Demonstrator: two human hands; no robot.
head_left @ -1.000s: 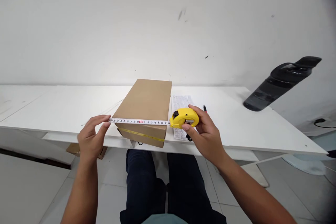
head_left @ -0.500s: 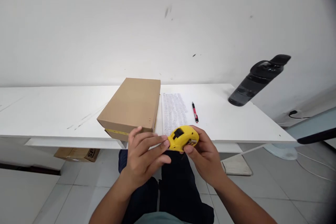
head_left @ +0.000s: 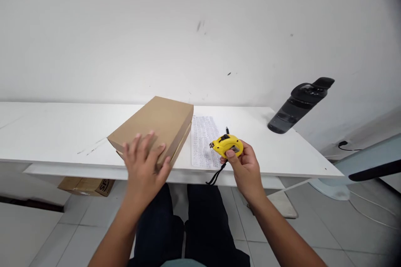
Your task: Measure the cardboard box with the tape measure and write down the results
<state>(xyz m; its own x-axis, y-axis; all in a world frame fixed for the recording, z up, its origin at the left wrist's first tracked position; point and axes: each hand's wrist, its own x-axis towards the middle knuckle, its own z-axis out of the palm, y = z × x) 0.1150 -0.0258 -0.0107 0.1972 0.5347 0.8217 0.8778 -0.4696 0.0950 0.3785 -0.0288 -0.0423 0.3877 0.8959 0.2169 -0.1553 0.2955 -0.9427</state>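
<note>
A yellow tape measure with a black button and a black wrist strap is gripped in my right hand, thumb on its side. Its metal end hook shows at the left; no blade is drawn out. My left hand rests with fingers spread on the near end of a closed brown cardboard box, near its front corner. The box sits at an angle on the white table. Beside it lies a sheet of handwritten paper. Behind the tape measure, a pen is mostly hidden.
A dark water bottle stands toward the right end of the white table, against a marked wall. Another cardboard box lies below at the left. My legs are under the table edge. A cable and plug are at the right.
My left hand has left the front of the tape measure and moved left onto the box. The box has turned slightly. My right hand still holds the tape measure, now tilted, its strap hanging in view.
</note>
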